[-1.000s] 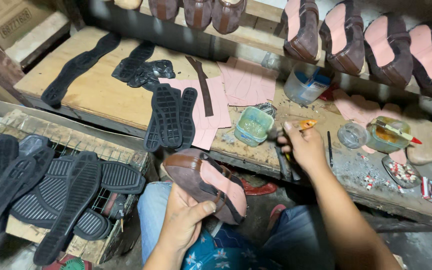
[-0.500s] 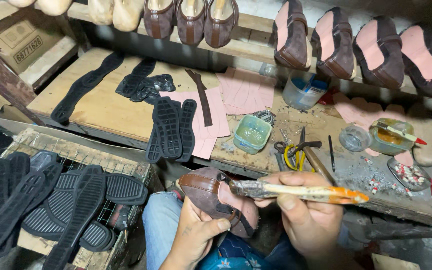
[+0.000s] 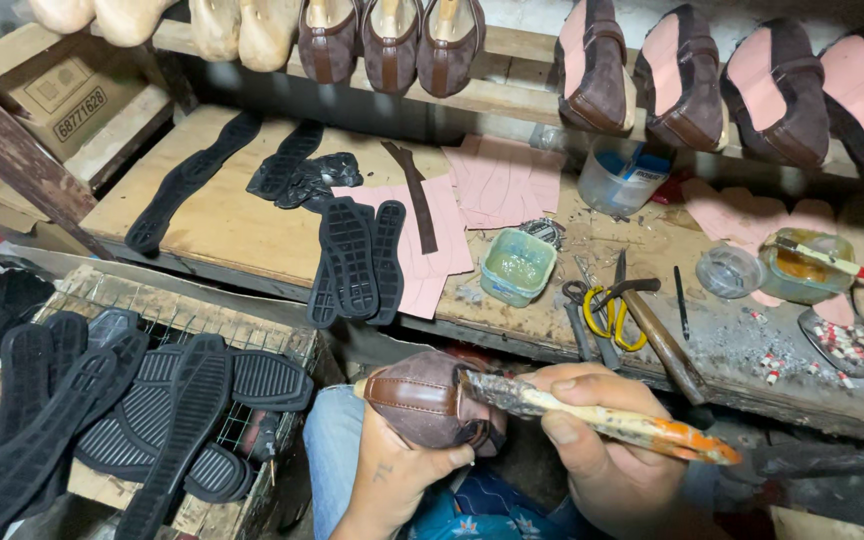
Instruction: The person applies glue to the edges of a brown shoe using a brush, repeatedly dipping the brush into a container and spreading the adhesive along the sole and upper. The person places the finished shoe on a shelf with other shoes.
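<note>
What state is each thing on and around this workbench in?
Left hand: gripping the brown shoe.
Right hand: holding a stained brush, tip at the shoe.
Green tub: open.
Scissors: lying closed.
Hammer: lying flat.
Black soles: stacked, tread up.

Bare forearms; blue jeans; small dark mark, maybe tattoo, on left wrist.

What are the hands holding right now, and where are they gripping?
The left hand cups a brown shoe from underneath. The right hand grips a glue-caked brush around the middle of its handle, its tip at the shoe.
</note>
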